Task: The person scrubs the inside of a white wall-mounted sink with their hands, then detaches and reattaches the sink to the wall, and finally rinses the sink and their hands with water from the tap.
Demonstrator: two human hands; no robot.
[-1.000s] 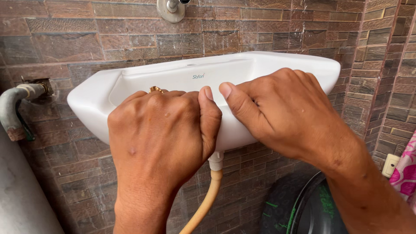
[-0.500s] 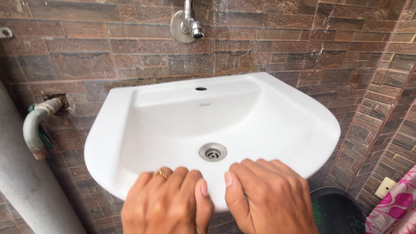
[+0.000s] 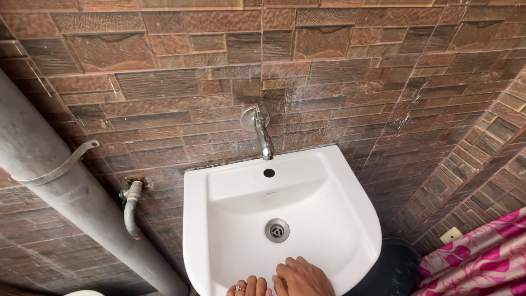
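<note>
Basin: a white ceramic wash basin [image 3: 285, 219] is sitting against the tiled wall, its front edge nearest the person.
Handling: it is looking heavy, rigid and brittle; the glaze is probably slick, so I would judge the thick front rim the safest place to hold.
Left hand: the left hand [image 3: 247, 287], wearing a ring, is curling its fingers over the front rim, gripping it.
Right hand: the right hand [image 3: 302, 278] is lying just beside it, fingers bent over the same rim.
Drain: a metal drain [image 3: 277, 230] is sitting in the bowl's middle.
Tap: a chrome tap [image 3: 262, 131] is jutting from the wall above the back ledge.
Wall: brown stone-look tiles [image 3: 164, 82] are covering it, turning a corner at right.
Surroundings: a grey pipe [image 3: 71, 192] is slanting down at left; a pink patterned cloth [image 3: 482, 246] is showing at lower right.
</note>
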